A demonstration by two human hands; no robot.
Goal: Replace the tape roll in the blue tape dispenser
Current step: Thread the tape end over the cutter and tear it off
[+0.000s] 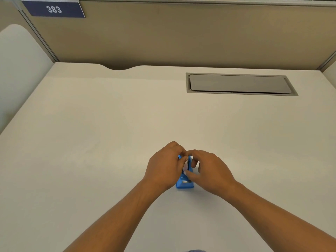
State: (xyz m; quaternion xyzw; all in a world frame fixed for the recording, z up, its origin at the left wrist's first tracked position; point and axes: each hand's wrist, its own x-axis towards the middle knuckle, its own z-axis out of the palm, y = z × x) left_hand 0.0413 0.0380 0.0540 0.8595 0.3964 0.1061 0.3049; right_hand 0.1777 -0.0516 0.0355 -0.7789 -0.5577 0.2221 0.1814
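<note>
A small blue tape dispenser (185,183) stands on the white desk (91,142), its metal cutter end toward me. A pale tape roll (185,167) shows in a sliver between my fingers at the dispenser's top. My left hand (163,168) wraps the dispenser's left side, thumb and fingers pinching at the roll. My right hand (209,170) curls around the right side, its fingertips on the roll and the dispenser. Most of the roll and the dispenser's far end are hidden by both hands.
A grey cable hatch (240,84) is set into the desk at the back right. Tan partition walls (181,33) close the desk off behind and at the sides, with a blue "383" sign (53,9) at the top left.
</note>
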